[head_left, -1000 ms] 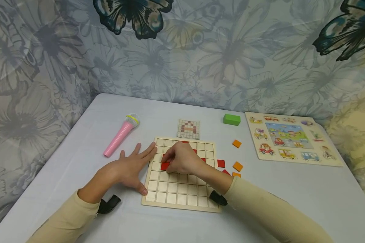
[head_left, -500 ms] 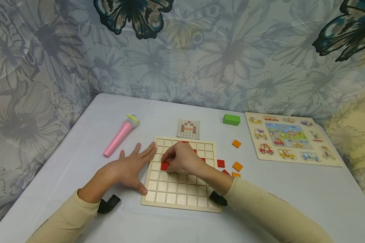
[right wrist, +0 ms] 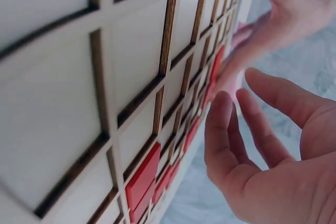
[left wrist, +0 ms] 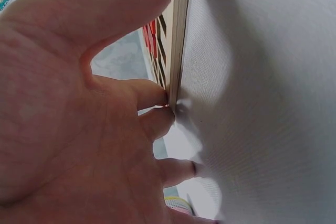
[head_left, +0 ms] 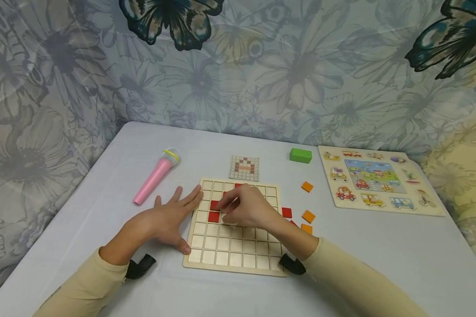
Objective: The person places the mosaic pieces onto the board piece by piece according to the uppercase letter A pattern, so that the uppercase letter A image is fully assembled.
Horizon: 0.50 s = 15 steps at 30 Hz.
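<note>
Wooden board (head_left: 234, 245), smooth red tiles (right wrist: 143, 176), woven cloth (left wrist: 273, 103)

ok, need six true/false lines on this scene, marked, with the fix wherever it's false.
1. The left grip touches the left edge of the gridded board. True.
2. The right grip is pinching a red tile. False: its thumb and fingertips are apart, with nothing visible between them.
3. The pink microphone lies left of the gridded board. True.
4. The green block sits on the vehicle puzzle. False: it is on the white table, left of the puzzle.
5. Three orange tiles show right of the gridded board. True.
6. The pattern card covers the board's near edge. False: it lies beyond the far edge.
</note>
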### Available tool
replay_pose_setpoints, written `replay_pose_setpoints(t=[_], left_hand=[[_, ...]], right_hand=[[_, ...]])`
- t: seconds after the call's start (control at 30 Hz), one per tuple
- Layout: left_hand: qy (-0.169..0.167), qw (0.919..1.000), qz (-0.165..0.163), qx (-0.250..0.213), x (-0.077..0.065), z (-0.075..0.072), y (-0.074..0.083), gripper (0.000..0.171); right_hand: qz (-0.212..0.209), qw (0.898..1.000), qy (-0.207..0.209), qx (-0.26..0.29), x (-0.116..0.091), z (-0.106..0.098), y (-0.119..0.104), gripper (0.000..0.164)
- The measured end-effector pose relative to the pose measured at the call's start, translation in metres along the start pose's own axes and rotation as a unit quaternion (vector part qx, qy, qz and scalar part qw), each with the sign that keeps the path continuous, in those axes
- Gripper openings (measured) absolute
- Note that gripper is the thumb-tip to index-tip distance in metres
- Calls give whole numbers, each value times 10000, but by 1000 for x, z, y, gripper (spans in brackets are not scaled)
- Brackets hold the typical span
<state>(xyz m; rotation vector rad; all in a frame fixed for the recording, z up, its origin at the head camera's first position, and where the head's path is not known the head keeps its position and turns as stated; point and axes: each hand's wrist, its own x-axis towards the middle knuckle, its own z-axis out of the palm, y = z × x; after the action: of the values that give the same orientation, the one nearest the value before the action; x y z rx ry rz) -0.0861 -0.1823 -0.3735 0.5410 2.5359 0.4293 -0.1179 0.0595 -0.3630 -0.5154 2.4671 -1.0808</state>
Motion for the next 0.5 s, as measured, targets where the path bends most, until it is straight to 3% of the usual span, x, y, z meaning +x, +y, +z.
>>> replay_pose_setpoints(t=[0.5], left_hand=[[23,10000,-10,24,0,1,1,141]], right_hand=[[146,9975,694,45,-35,-41,24,19]])
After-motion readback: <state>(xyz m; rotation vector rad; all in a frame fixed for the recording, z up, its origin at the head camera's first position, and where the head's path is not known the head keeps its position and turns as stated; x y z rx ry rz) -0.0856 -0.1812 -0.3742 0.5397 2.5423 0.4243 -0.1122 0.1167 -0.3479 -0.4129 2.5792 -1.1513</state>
